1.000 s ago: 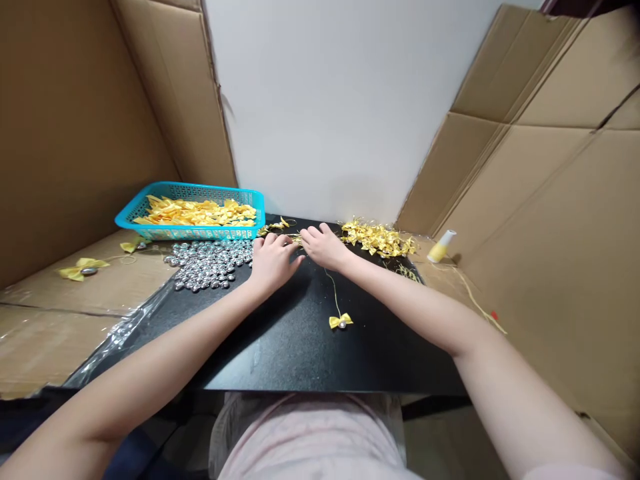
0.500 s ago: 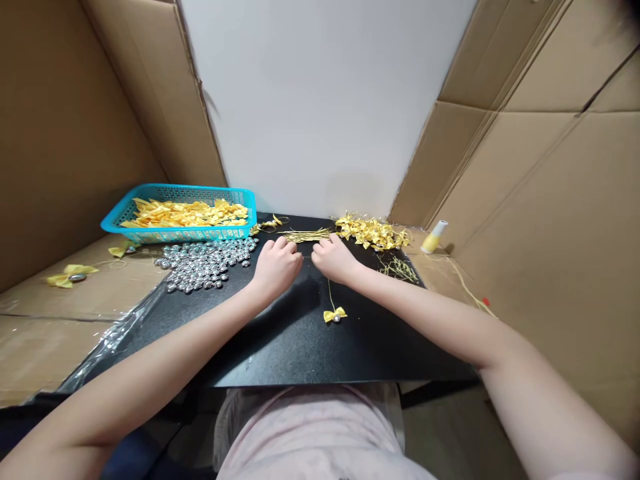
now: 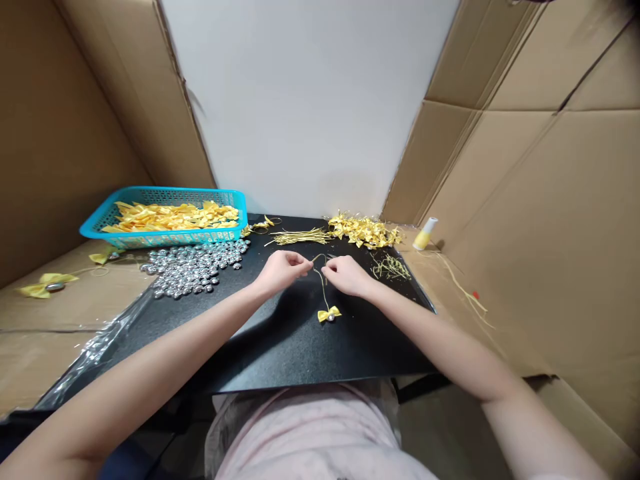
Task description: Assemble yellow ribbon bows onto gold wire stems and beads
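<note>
A thin gold cord (image 3: 325, 293) runs between my two hands over the black table. My left hand (image 3: 284, 272) pinches it between thumb and fingertips. A small loop arches across to my right hand (image 3: 347, 275), whose closed fingers hold another part of the cord. Something small, dark and pointed shows by the right fingers; I cannot make out what it is. From the cord hangs a yellow ribbon bow (image 3: 323, 315) with a silver bead (image 3: 331, 318) at its middle, close to the tabletop below my hands.
On the left, a blue basket (image 3: 90, 228) holds yellow bows, with silver beads (image 3: 185, 270) heaped before it. Gold cords (image 3: 300, 237), finished bows (image 3: 365, 231) and cord scraps (image 3: 391, 267) lie behind my hands and to the right. A yellow-and-white bottle (image 3: 425, 235) stands far right.
The cord, stretched straight between my hands before, now bends in a loose loop. My hands have turned and lowered slightly, fingertips more visible. The whole view has shifted a little.
</note>
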Demonstrator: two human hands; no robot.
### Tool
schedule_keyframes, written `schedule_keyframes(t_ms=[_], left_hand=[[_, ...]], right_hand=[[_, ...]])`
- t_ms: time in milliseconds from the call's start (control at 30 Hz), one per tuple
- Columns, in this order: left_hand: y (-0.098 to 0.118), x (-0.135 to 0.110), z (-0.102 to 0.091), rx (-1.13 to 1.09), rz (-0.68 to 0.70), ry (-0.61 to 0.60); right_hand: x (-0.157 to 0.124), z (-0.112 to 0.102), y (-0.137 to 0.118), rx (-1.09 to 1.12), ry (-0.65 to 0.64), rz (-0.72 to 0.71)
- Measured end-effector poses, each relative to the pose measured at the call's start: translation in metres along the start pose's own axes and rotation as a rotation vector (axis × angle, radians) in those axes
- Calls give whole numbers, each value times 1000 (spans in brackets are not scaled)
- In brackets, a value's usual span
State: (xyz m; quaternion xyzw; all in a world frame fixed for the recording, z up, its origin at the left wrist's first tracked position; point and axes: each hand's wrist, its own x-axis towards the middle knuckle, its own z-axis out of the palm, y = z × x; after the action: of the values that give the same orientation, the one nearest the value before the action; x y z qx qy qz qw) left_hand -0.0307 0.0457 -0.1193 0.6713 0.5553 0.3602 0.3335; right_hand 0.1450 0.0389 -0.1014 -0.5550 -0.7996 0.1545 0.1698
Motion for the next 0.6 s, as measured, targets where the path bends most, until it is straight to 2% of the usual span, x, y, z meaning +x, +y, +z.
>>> schedule_keyframes(t_ms=[67, 167, 233, 333, 467, 600], left_hand=[[0, 0, 9, -214, -75, 38], [-2, -4, 24, -375, -80, 125], [-4, -9, 31, -367, -50, 176], [-8, -15, 33, -279, 2, 220], [-13, -15, 29, -219, 22, 245], [-15, -14, 29, -326, -15, 268]], right_hand=[[-3, 9, 3, 258, 120, 58], [-5, 26, 7, 557, 259, 114], [-6, 35, 7, 720, 291, 104], [-8, 41, 9, 925, 274, 118], [-12, 42, 13, 1034, 286, 131], [-12, 45, 19, 985, 352, 119]])
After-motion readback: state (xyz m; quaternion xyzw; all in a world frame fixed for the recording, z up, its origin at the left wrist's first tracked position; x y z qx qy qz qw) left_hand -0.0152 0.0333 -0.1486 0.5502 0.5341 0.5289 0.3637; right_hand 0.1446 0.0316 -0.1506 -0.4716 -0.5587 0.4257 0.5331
